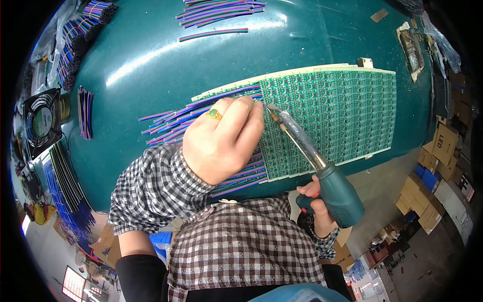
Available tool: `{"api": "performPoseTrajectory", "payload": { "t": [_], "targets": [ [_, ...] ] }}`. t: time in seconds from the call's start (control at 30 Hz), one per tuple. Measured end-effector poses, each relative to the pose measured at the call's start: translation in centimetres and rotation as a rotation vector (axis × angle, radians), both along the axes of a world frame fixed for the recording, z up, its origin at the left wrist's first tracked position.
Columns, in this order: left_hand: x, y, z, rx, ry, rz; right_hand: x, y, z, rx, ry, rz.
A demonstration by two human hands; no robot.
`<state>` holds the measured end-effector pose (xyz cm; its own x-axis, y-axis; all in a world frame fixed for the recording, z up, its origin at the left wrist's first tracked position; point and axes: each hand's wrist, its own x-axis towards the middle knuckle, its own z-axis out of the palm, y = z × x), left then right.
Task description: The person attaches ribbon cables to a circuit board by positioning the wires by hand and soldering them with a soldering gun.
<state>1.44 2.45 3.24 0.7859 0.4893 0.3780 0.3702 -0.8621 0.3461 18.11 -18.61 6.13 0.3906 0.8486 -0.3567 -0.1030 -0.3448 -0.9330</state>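
Shows light-blue material (297, 293) closest to the camera, at six o'clock, just below a brown-and-white checked apron (246, 241). Has, from the left, a black fan (43, 121) at nine o'clock and a thick wire bundle (75, 43) at ten, both by the left side of a green table (126, 110). Rests the left hand (221, 138), wearing a gold ring (214, 114), over loose coloured wires (163, 126) left of centre, fingers bent downward; cannot tell whether pinching a wire, with fingertips hidden. Has more wires (221, 12) at twelve. Spreads rightward, at two o'clock, into a green circuit-board panel (332, 110). Clasps a soldering gun (334, 183) at four o'clock, right hand (322, 214) wrapped round the handle, tip aimed toward eleven, near the left fingers. Includes cardboard boxes (443, 146) at three.
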Motion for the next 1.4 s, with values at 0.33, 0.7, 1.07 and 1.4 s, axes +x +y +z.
{"api": "performPoseTrajectory", "payload": {
  "t": [0.33,0.7,1.07,1.4],
  "targets": [
    [0.1,-0.2,-0.2,0.042,0.013,0.027,-0.4,0.2,-0.1,0.053,0.008,-0.05],
    [0.1,0.0,-0.1,0.042,0.007,0.011,0.0,0.4,-0.6,0.12,0.029,-0.119],
    [0.2,0.3,0.3,-0.01,0.028,-0.028,0.9,0.9,-1.1,0.18,0.111,-0.133],
    [-0.2,0.4,0.0,0.035,0.094,-0.046,1.1,1.0,-1.4,0.217,0.128,-0.139]
  ]
}}
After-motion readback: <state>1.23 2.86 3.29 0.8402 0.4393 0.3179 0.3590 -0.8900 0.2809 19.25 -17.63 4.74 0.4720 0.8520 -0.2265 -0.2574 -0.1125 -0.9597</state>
